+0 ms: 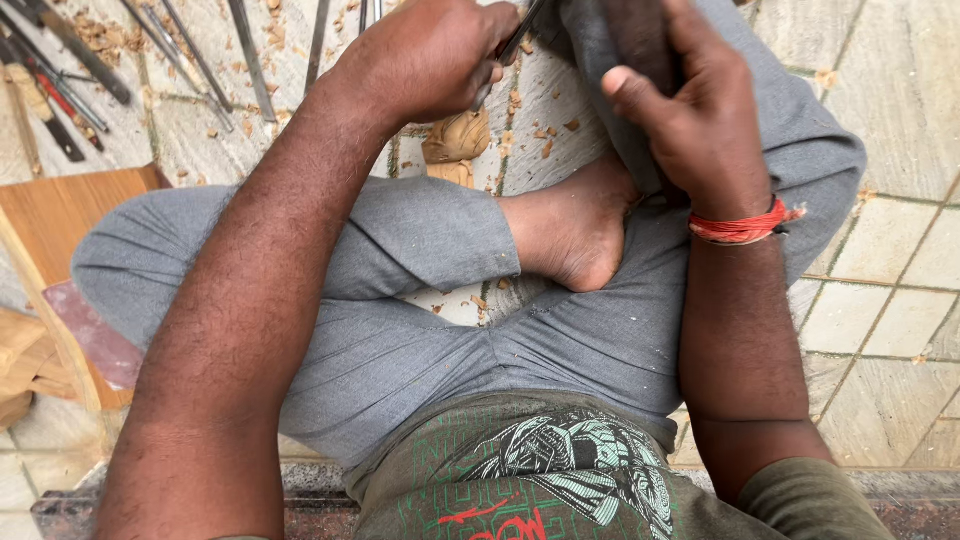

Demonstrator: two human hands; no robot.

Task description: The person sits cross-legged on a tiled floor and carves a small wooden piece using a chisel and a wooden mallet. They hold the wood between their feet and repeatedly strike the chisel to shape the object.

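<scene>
- two hands: left hand [425, 55], right hand [690, 110]
- one bare foot [570, 225]
- one red wrist thread [740, 228]
- one carved wooden piece [455, 140]
- one wooden board [60, 215]
- several metal chisels [70, 60], too crowded for an exact count

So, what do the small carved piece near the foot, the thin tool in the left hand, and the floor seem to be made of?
The carved piece looks like pale raw wood: tan and matt, with matching chips scattered around it. The tool in the left hand seems to be dark metal, judging by its thin, dull grey blade, though little of it shows. The floor appears to be pale stone or ceramic tiles, matt, with visible joints.
</scene>
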